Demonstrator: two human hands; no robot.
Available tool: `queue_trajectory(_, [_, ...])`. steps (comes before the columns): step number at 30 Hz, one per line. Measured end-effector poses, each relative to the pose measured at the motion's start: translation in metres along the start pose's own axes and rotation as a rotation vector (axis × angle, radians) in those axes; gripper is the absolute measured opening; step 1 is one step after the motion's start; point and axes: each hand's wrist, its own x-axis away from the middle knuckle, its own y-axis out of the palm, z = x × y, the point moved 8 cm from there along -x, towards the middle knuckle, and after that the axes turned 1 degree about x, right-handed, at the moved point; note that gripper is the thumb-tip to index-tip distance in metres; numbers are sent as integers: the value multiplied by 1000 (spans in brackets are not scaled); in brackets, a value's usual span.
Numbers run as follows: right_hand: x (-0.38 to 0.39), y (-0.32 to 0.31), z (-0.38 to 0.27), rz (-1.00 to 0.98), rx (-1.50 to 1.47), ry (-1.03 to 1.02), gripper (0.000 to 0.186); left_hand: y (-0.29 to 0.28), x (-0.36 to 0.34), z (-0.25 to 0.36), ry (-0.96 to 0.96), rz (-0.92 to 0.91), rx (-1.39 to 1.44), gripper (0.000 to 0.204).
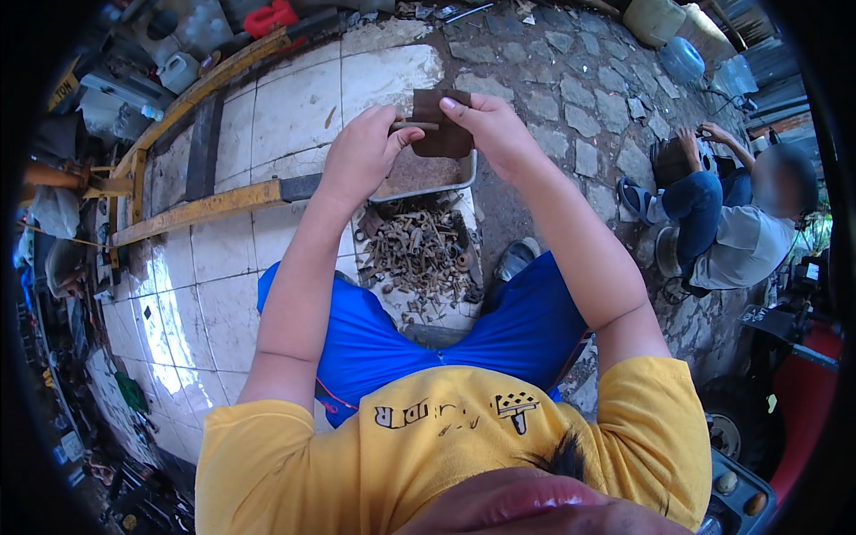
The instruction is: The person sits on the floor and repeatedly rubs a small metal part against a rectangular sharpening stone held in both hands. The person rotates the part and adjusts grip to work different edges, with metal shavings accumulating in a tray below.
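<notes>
My left hand [367,147] pinches a slim metal bolt [417,126], its shank pointing right across a brown sheet. That sheet, which looks like sandpaper [443,143], hangs from my right hand [490,129], with the thumb pressed on its upper right part. The bolt lies against the sheet or just in front of it; I cannot tell which. Below both hands sits a shallow metal tray [426,193], partly hidden by the sheet. A heap of rusty bolts, nuts and small metal parts [419,250] is spread on the floor between my legs.
A yellow and black metal frame [209,212] lies on white tiles to the left. At the right, another person [740,232] sits low, with hands on a dark part. A red vehicle [807,401] stands at the lower right. Plastic jugs [178,71] are at the far left.
</notes>
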Motion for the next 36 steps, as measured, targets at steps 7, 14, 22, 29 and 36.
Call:
queue_trajectory(7, [-2, -1, 5, -29, 95, -4, 34, 1, 2, -2, 12, 10, 8, 41])
queue_trajectory(14, [-3, -1, 10, -34, 118, -13, 34, 2, 0, 1, 4, -20, -6, 43])
queue_trajectory(22, [1, 3, 7, -18, 190, -27, 36, 6, 3, -2, 2, -28, -5, 44])
queue_trajectory(29, [-2, 6, 14, -55, 250, -27, 37, 3, 1, 0, 42, 6, -19, 43])
queue_trajectory(36, [1, 9, 11, -47, 216, -48, 35, 3, 4, 2, 49, 2, -25, 41])
